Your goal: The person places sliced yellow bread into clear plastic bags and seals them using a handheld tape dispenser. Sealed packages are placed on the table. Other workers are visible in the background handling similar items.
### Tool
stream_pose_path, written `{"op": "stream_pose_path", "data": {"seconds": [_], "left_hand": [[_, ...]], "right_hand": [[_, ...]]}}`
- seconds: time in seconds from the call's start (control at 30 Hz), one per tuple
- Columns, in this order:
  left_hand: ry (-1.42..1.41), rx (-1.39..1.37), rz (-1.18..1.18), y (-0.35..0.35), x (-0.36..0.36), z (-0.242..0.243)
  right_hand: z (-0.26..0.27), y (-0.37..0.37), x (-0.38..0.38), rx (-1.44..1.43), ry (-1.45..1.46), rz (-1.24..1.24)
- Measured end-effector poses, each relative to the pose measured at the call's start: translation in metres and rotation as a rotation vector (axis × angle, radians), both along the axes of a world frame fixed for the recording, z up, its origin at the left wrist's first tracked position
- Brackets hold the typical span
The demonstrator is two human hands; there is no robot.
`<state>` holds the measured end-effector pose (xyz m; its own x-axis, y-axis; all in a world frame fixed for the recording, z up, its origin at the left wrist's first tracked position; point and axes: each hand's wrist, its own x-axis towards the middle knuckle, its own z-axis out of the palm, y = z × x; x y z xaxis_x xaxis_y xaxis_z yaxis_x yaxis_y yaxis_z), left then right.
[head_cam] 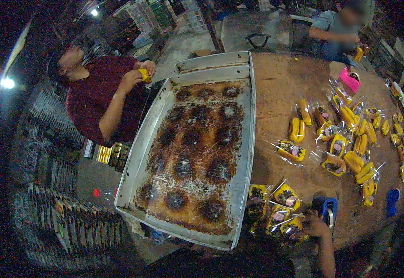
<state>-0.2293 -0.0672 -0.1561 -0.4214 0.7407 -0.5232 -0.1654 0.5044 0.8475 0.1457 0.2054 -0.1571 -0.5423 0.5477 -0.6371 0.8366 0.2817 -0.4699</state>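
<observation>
My right hand (315,225) reaches in from the lower right. Its fingers lie at the edge of a plastic-wrapped bread roll (291,227) with a dark topping and a pink round slice. Whether they grip the wrap is too dark to tell. Beside that roll lie several more wrapped rolls, among them one topped bread roll (286,196) farther up. A blue tape dispenser (329,212) with a tape roll stands just right of my fingers. My left hand is out of view. Before me, a large metal baking tray (246,146) with a scorched brown bottom rests on the table.
Many wrapped yellow rolls (360,144) spread over the wooden table (274,80). A pink tape dispenser (349,80) stands at the far side, a blue one (393,201) at right. A person in maroon (101,93) holds yellow bread at left; another person (337,38) sits far right.
</observation>
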Motion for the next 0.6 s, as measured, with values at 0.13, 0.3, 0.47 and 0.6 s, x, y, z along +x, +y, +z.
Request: {"op": "stream_pose_path", "data": {"seconds": [0.13, 0.3, 0.47, 0.6], "left_hand": [[0.000, -0.005, 0.011, 0.000, 0.000, 0.000], [-0.004, -0.011, 0.027, -0.002, 0.001, 0.001], [-0.006, -0.010, 0.038, -0.006, 0.000, 0.001], [-0.002, -0.011, 0.051, -0.009, 0.002, 0.000]], "right_hand": [[-0.008, 0.004, 0.003, -0.083, 0.058, 0.056], [0.002, 0.001, -0.001, -0.077, -0.021, 0.012], [0.003, 0.002, -0.004, -0.132, 0.079, -0.010], [0.009, 0.003, -0.008, -0.182, 0.090, -0.013]]}}
